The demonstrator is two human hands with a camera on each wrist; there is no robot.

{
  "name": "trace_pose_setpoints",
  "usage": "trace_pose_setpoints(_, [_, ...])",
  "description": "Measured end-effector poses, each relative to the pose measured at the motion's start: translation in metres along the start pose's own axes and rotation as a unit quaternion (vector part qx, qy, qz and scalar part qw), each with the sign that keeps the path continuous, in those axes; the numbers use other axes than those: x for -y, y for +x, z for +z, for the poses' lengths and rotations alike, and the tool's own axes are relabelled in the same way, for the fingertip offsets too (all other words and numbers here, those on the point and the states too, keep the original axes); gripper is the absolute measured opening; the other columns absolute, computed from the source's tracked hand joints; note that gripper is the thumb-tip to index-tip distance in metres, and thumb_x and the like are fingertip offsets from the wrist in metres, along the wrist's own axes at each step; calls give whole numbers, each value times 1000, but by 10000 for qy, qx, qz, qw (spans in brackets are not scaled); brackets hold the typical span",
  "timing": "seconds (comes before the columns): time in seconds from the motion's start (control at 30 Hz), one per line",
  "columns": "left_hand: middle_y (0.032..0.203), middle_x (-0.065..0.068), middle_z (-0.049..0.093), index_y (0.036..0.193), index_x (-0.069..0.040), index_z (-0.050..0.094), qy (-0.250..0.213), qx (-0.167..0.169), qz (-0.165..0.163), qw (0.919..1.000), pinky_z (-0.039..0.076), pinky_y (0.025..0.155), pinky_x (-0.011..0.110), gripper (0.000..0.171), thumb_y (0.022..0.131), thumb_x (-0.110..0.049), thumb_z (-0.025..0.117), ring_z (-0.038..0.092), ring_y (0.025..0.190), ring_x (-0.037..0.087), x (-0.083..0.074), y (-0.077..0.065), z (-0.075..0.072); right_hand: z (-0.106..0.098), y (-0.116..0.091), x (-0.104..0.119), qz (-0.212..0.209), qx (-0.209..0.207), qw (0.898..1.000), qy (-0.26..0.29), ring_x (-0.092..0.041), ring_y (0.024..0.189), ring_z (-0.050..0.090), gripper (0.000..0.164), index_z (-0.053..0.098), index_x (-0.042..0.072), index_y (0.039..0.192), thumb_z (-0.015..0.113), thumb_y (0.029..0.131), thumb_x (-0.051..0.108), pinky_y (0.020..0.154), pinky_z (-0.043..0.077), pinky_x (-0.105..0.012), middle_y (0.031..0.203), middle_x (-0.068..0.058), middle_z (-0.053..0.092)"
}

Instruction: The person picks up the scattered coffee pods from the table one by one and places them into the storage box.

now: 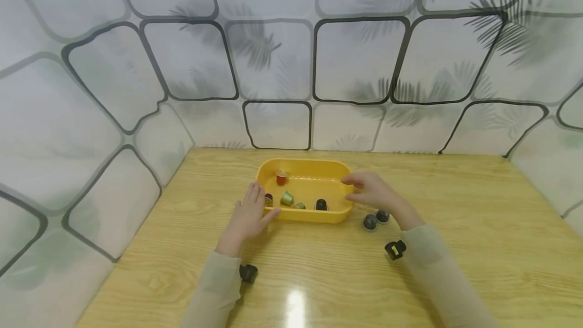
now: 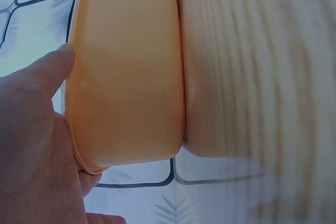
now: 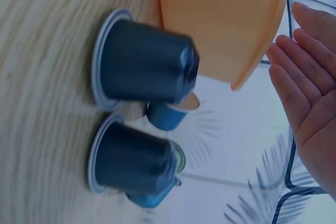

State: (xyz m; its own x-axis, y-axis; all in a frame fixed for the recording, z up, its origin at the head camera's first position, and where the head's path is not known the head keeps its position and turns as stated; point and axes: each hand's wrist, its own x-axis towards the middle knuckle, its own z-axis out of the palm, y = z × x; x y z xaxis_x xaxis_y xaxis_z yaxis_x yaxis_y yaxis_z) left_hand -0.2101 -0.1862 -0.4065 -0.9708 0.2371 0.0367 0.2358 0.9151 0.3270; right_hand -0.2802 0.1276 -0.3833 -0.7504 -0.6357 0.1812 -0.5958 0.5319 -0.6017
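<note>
A yellow tray (image 1: 314,216) lies on the table with several coffee capsules inside: a red one (image 1: 281,178), a green one (image 1: 287,198), a black one (image 1: 321,205), and others partly hidden by the front wall. My left hand (image 1: 248,217) rests against the tray's left end, fingers straight along the rim and thumb at the front edge. At the right end, my right hand (image 1: 372,191) is held with thumb and fingers apart over the rim, nothing visible between them. Two dark capsules (image 3: 144,62) stand on the table just below it.
Behind the dark capsules, a blue capsule (image 3: 166,116) and a teal one (image 3: 149,199) show in the right wrist view. Wood-grain table (image 1: 319,262) surrounds the tray. A patterned backdrop (image 1: 278,125) rises behind the table and along its sides.
</note>
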Motion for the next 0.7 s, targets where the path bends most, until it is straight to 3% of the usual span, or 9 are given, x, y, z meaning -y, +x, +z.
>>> trace_pose_setpoints(0.33, [144,22,3,136,10,18,-14,31,8,10000,18,94,61,77,91,-48,39,0,132,31,-2,0,-1,-10,-24,-16,263,-307,9992,-78,-34,101,54,35,57,-6,110,66,79,7,86,42,-43,107,-19,58])
trace_pose_setpoints(0.7, [144,22,3,136,9,18,60,20,22,10000,20,94,61,77,90,-50,37,0,132,31,-1,1,0,-15,-50,-31,575,-309,9979,-13,-37,100,54,34,56,-9,110,64,79,2,84,43,-43,109,-23,57])
